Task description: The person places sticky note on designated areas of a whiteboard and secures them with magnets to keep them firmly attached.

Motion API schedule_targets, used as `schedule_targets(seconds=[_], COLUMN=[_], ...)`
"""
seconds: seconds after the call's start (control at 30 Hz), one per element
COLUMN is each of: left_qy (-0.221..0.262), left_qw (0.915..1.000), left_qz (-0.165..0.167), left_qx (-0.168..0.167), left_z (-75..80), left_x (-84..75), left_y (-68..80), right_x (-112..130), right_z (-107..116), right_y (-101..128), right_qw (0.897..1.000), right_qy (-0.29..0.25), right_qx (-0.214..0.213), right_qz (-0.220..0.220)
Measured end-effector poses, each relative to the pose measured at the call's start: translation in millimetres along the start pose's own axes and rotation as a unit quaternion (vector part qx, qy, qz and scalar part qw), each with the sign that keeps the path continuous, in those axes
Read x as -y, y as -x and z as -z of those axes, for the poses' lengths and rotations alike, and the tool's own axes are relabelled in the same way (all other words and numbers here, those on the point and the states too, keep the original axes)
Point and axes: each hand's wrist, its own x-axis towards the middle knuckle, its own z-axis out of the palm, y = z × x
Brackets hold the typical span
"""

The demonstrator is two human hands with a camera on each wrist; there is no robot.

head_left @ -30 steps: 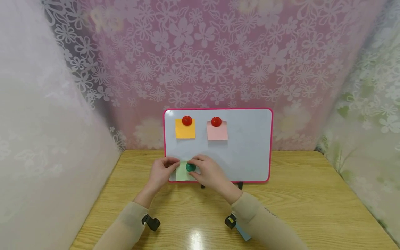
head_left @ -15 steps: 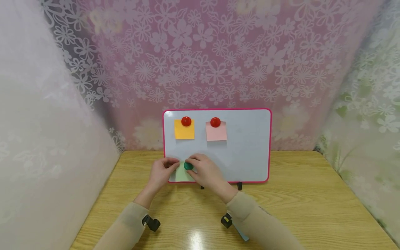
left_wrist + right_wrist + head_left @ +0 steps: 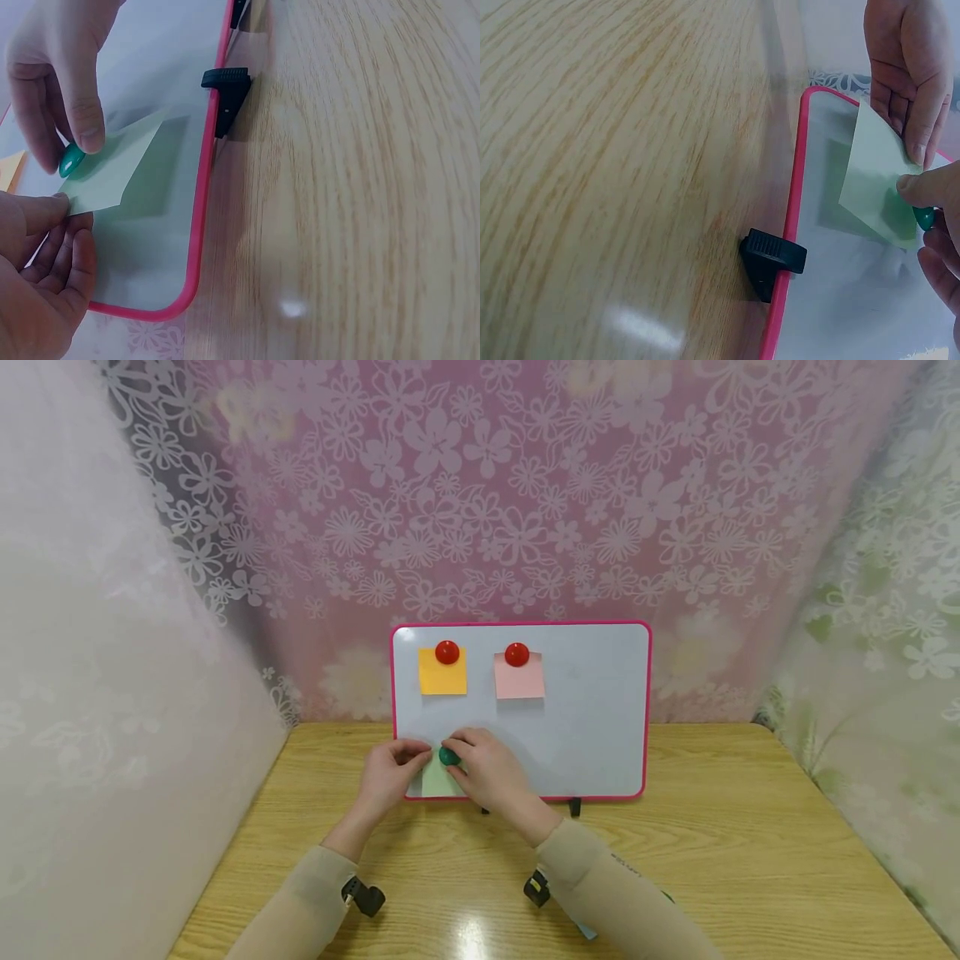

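Low on the whiteboard (image 3: 592, 727) propped on the worktop (image 3: 720, 860), right hand (image 3: 491, 772) fingers pinch green magnet (image 3: 449, 757) atop green note (image 3: 435, 781); left hand (image 3: 386, 772) pinches the note's left edge.

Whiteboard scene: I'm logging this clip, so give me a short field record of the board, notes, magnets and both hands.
board: pink-framed whiteboard standing on a wooden table
top notes: orange note and pink note, each under a red magnet
lower note: green note, its lower part lifting off the board
left hand: pinches the green note's edge
right hand: pinches the green magnet on the green note
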Motion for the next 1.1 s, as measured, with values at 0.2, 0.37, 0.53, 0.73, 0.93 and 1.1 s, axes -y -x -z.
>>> schedule_targets(seconds=[0.2,0.37,0.53,0.73,0.93,1.1], left_qy=[0.002,0.005,0.001,-0.003,0.001,0.007], left_qw=[1.0,1.0,1.0,1.0,1.0,1.0], left_qz=[0.004,0.006,0.003,0.006,0.006,0.005], left_qx=[0.0,0.005,0.003,0.002,0.001,0.0], left_z=[-0.2,-0.6,-1.5,-2.9,-1.9,-2.2], left_x=[-1.0,-0.4,-0.3,-2.0,-4.6,-3.3], left_y=[0.4,0.3,0.1,0.2,1.3,1.7], right_x=[-0.2,-0.9,-1.0,0.1,1.6,1.6], right_z=[-1.2,-3.9,-7.0,-7.6,-6.9,-8.5], right_y=[-0.3,-0.8,-1.4,-1.5,-1.4,-1.7], right_qw=[1.0,0.999,0.999,0.999,0.999,0.999], right_qy=[0.004,0.021,0.023,0.028,0.028,0.03], right_qx=[-0.014,-0.018,-0.017,-0.025,-0.031,-0.03], right_qz=[0.009,0.022,0.021,0.023,0.026,0.024])
